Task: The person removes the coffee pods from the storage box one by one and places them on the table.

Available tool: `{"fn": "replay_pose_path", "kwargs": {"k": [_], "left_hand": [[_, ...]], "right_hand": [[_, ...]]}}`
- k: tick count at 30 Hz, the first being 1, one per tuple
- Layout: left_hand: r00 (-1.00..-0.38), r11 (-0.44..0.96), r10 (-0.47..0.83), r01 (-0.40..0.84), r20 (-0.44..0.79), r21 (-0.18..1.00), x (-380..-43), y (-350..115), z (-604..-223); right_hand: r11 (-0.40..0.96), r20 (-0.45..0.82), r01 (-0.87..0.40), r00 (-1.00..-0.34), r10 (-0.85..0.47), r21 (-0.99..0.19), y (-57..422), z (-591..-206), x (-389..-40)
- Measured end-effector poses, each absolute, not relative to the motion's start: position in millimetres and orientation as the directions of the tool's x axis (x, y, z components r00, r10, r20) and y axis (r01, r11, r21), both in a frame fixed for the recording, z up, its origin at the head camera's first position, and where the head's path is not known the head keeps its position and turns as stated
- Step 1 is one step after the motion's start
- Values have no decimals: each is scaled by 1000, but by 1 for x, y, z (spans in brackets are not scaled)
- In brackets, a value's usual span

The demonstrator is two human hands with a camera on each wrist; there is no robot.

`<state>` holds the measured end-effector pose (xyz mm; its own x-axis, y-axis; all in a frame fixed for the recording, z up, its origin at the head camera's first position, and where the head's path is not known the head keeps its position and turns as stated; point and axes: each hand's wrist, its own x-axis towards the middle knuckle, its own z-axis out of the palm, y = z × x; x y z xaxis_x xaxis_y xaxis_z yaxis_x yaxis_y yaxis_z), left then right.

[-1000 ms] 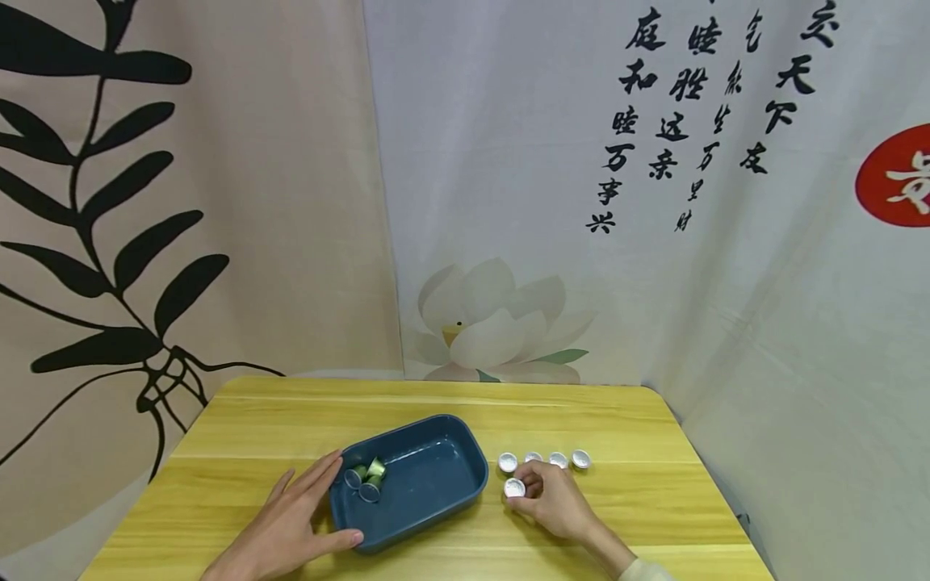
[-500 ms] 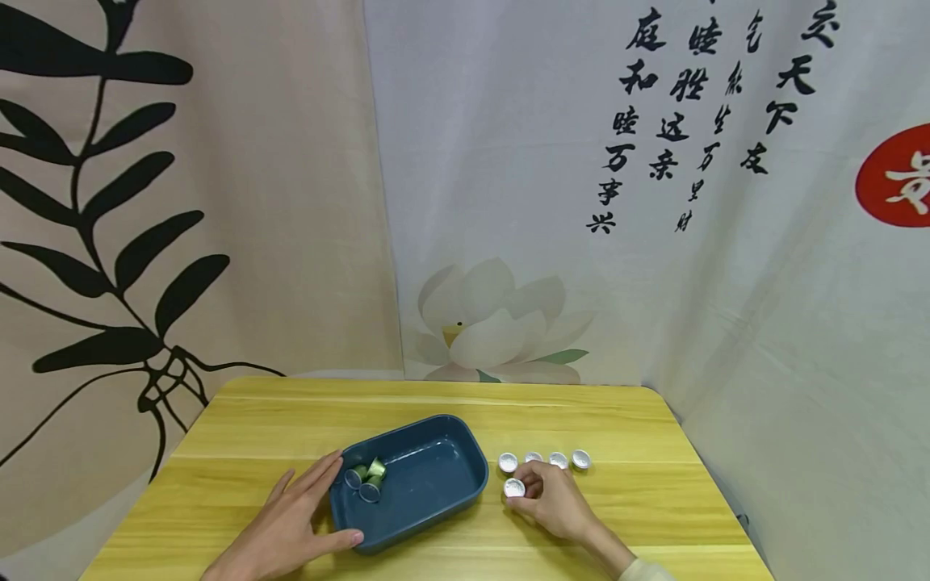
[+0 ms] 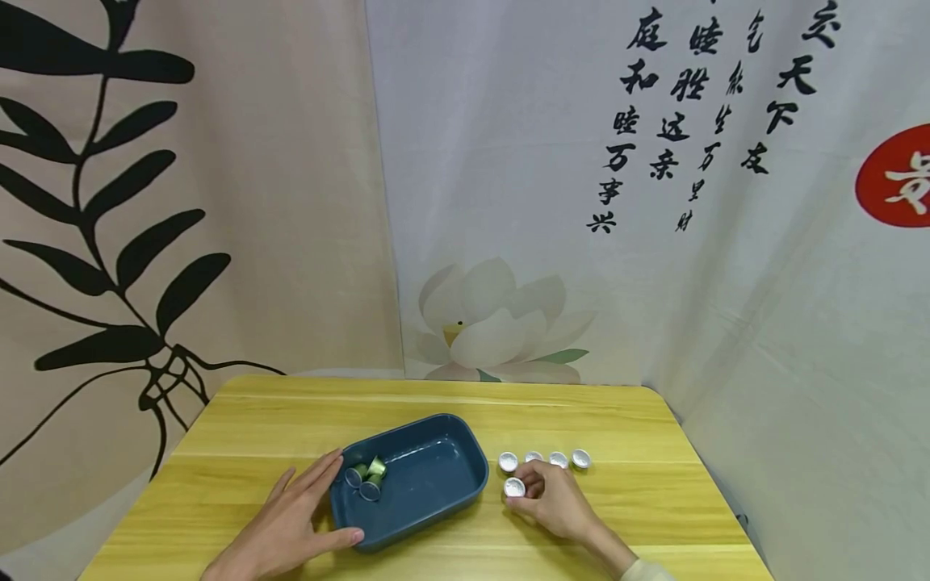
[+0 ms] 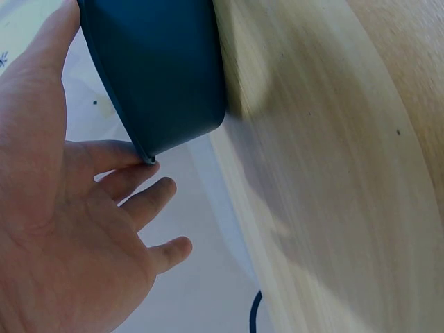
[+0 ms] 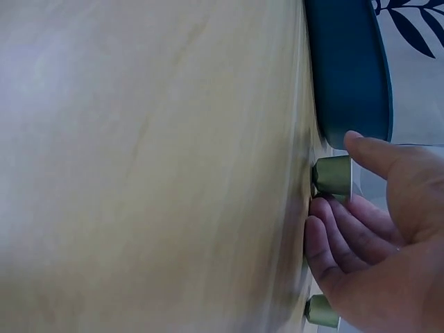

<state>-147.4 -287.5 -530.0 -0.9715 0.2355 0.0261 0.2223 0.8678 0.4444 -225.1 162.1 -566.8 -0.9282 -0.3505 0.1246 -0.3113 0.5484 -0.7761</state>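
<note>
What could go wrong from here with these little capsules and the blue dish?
The green capsule in the right hand has its narrow end down, so it could tip over if the fingers slip. The capsules in the back row sit close to that hand, so a careless move might knock one. The left hand touches the dish at one end; a hard push could shift it and roll the capsules lying inside.

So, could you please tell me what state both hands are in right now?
Left hand: open, touching the blue dish.
Right hand: closed, holding a green capsule.
</note>
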Motion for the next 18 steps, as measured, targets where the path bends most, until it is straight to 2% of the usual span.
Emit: {"fn": "replay_pose_path", "kwargs": {"k": [8,18], "left_hand": [[-971,864,237,228,36,449,-147,-288,-529],[-971,866,239,224,25,447,-148,-288,-530]], "right_hand": [[539,127,-339,-911,-391,-771,166,-565,-222],[567,75,-291,-925,-373,-771,175,-560,-210]]}}
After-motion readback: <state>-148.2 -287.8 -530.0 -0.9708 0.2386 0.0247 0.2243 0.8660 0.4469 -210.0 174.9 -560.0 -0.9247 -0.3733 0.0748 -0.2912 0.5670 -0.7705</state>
